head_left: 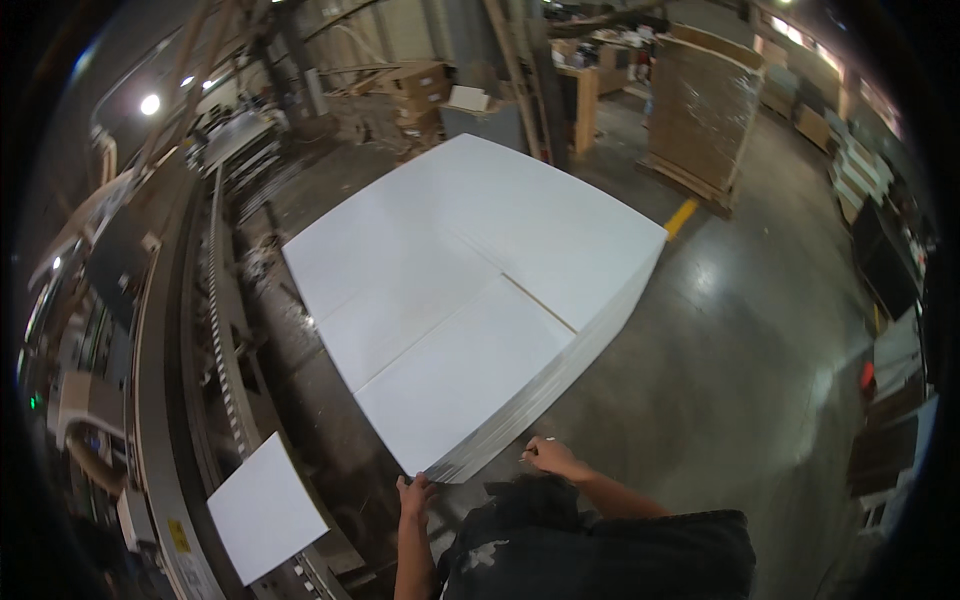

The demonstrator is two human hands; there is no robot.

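A large stack of white cardboard sheets point(440, 390) fills the middle of the view, its layered edges showing along the near right side. At the stack's nearest corner, my left hand point(415, 492) has its fingers closed on the sheet's edge. My right hand point(552, 456) is beside the near right side, a little apart from the layers. Its fingers are curled together, and whatever they hold is too small to make out. Across the top run a seam and a narrow brownish gap point(540, 302) between sheets.
A smaller white panel point(268, 510) lies on the long machine bed point(185, 330) at the left. Far right stands a tall wrapped cardboard box point(703, 110) on a pallet. A steel column point(483, 60) rises behind the stack, near brown cartons point(415, 85). Concrete floor point(720, 370) extends to the right.
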